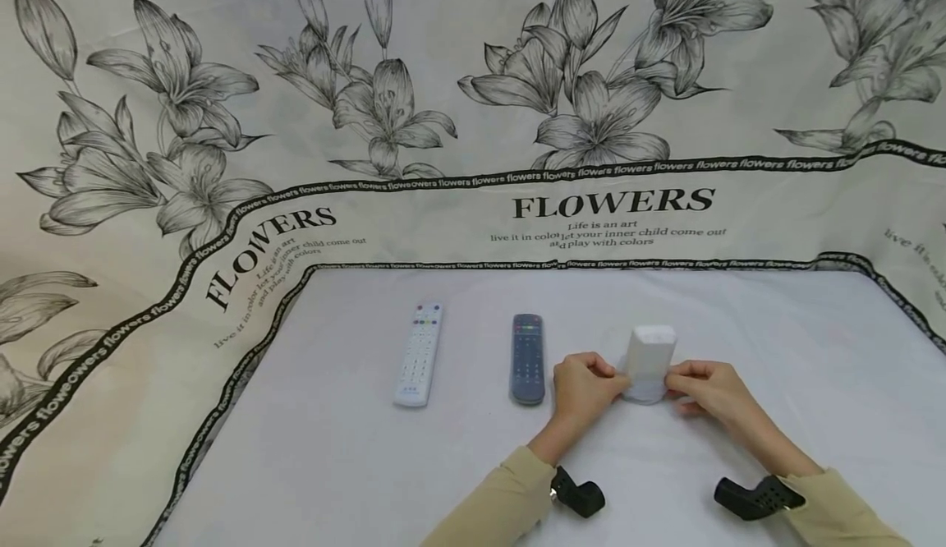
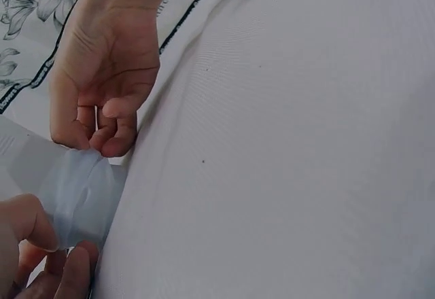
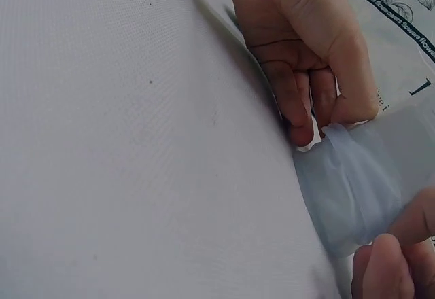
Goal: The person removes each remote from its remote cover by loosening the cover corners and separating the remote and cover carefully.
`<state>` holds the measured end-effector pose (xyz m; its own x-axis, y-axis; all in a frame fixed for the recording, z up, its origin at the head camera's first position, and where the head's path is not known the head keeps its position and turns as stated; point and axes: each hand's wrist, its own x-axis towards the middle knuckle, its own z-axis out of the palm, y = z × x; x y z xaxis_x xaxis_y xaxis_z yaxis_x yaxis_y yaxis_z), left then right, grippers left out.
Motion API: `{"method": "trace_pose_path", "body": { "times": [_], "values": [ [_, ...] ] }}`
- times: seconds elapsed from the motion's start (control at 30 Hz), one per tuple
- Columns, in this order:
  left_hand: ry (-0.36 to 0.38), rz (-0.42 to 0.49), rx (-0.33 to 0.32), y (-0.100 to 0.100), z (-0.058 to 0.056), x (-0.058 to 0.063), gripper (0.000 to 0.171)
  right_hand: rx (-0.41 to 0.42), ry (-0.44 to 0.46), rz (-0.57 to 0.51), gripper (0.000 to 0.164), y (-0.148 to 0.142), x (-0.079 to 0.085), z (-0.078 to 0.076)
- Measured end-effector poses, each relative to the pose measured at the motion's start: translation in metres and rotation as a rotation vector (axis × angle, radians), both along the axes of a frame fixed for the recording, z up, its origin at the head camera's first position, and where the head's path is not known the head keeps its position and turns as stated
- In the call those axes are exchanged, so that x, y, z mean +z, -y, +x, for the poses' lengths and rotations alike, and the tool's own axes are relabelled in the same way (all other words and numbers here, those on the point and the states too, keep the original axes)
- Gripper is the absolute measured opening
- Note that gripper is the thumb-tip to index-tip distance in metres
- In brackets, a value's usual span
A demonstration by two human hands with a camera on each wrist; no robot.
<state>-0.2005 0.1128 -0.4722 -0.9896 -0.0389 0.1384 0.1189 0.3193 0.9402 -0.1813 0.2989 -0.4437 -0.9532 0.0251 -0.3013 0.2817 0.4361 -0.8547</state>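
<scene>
A white block with flat sides (image 1: 651,350) stands upright on the white-covered table, its lower part wrapped in a thin, bluish translucent sleeve (image 2: 81,200). My left hand (image 1: 581,391) pinches the sleeve's edge on the left side with thumb and fingers. On the opposite side, my right hand (image 1: 705,387) pinches the same edge. Seen from the right wrist, the sleeve (image 3: 350,187) is wrinkled and gathered between both hands. My left hand (image 3: 306,54) is at the top of that view, and part of my right hand (image 3: 391,265) shows low at the right.
Left of the hands lies a dark grey remote control (image 1: 528,360), with a white remote control (image 1: 419,356) farther left. A flower-printed cloth (image 1: 414,227) with black borders hangs behind the table. Black wrist cameras sit at both cuffs.
</scene>
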Motion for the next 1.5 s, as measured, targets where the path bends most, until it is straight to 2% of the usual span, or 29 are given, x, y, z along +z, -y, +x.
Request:
{"method": "trace_pose_path", "body": {
  "times": [0.27, 0.4, 0.53, 0.73, 0.93, 1.1, 1.33, 1.5],
  "values": [
    [0.103, 0.018, -0.055, 0.0, 0.0, 0.009, 0.009, 0.058, -0.018, -0.017, 0.022, -0.009, 0.001, 0.003],
    [0.088, -0.013, -0.069, 0.003, 0.001, 0.01, 0.009, 0.115, -0.021, -0.021, 0.027, -0.011, 0.002, 0.002],
    [0.087, -0.013, -0.077, 0.004, 0.002, 0.009, 0.006, 0.166, 0.011, -0.064, 0.021, -0.015, 0.003, -0.001],
    [0.112, 0.01, -0.069, 0.003, 0.004, 0.004, 0.005, 0.144, 0.073, -0.134, 0.018, -0.014, 0.002, -0.003],
    [0.107, 0.02, -0.077, 0.004, 0.003, 0.003, 0.006, 0.16, 0.038, -0.168, 0.021, -0.015, 0.001, -0.004],
    [0.118, 0.033, -0.092, 0.006, 0.006, 0.004, 0.006, 0.201, -0.017, -0.15, 0.022, -0.017, 0.001, 0.0],
    [0.123, 0.042, -0.095, 0.007, 0.008, 0.005, 0.009, 0.233, -0.027, -0.105, 0.037, -0.018, 0.004, 0.003],
    [0.13, 0.038, -0.1, 0.007, 0.008, 0.003, 0.009, 0.2, -0.008, -0.102, 0.035, -0.017, 0.003, 0.003]
  ]
}}
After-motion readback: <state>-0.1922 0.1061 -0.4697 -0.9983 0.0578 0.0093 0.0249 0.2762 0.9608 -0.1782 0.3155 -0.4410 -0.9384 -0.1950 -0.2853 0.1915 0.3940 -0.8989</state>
